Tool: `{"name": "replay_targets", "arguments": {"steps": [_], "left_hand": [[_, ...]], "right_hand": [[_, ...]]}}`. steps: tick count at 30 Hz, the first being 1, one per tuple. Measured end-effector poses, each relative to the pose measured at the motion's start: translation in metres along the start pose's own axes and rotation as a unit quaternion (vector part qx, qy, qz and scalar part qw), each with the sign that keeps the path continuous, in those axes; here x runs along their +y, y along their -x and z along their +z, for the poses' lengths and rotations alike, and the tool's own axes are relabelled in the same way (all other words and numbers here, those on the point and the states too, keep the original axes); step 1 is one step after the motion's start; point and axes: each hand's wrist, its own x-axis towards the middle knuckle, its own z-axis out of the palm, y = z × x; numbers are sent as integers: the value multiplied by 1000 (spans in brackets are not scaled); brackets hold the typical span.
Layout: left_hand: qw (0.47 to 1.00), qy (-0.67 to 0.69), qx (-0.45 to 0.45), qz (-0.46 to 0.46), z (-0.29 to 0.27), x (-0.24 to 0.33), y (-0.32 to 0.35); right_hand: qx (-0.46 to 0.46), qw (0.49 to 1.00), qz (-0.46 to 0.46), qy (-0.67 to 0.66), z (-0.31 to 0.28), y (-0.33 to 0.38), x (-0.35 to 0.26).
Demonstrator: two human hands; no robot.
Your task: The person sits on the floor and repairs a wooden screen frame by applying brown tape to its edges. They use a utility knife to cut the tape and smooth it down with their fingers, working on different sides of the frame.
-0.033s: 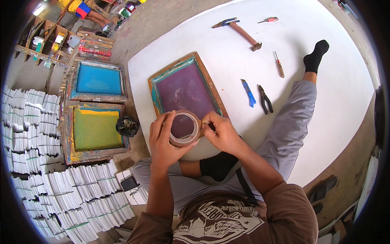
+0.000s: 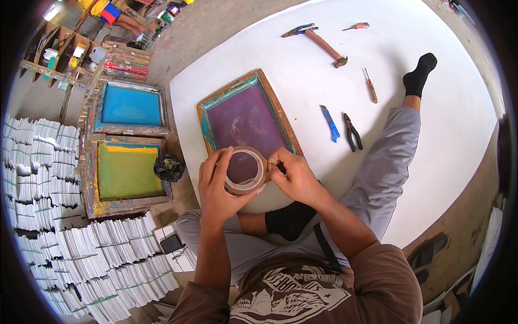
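I sit on a white sheet (image 2: 442, 108) on the floor with one leg stretched out. My left hand (image 2: 217, 189) grips a roll of brown tape (image 2: 245, 171), held above the near edge of a wooden screen frame with purple mesh (image 2: 245, 116). My right hand (image 2: 295, 177) pinches at the roll's right side, fingertips on the tape's outer layer. The frame lies flat just beyond my hands.
On the sheet to the right lie a blue utility knife (image 2: 329, 123), black pliers (image 2: 352, 131), two screwdrivers (image 2: 370, 86), a hammer (image 2: 324, 46). Left: a blue-mesh frame (image 2: 129, 106), a yellow-green frame (image 2: 125, 171), a black bag (image 2: 169, 166), stacked white paper (image 2: 81, 243). Another person sits far left (image 2: 108, 13).
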Motion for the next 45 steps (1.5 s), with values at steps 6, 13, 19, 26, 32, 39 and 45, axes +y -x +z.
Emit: {"name": "replay_targets", "arguments": {"steps": [6, 13, 19, 26, 32, 39, 45], "left_hand": [[996, 73, -2, -44, 2, -4, 1], [997, 57, -7, -49, 3, -6, 1], [998, 42, -12, -46, 2, -6, 2], [998, 47, -14, -47, 3, -6, 1], [997, 59, -9, -39, 5, -6, 1], [992, 115, -23, -47, 4, -8, -1], [970, 215, 11, -116, 16, -22, 8]], "right_hand": [[11, 999, 2, -33, -1, -1, 2], [3, 999, 19, -51, -2, 1, -7], [-2, 997, 39, -63, 1, 1, -3], [10, 999, 13, -47, 4, 1, -1], [8, 1000, 6, 0, 5, 1, 1], [11, 1000, -24, -15, 2, -2, 11], [94, 985, 44, -140, 13, 2, 16]]}}
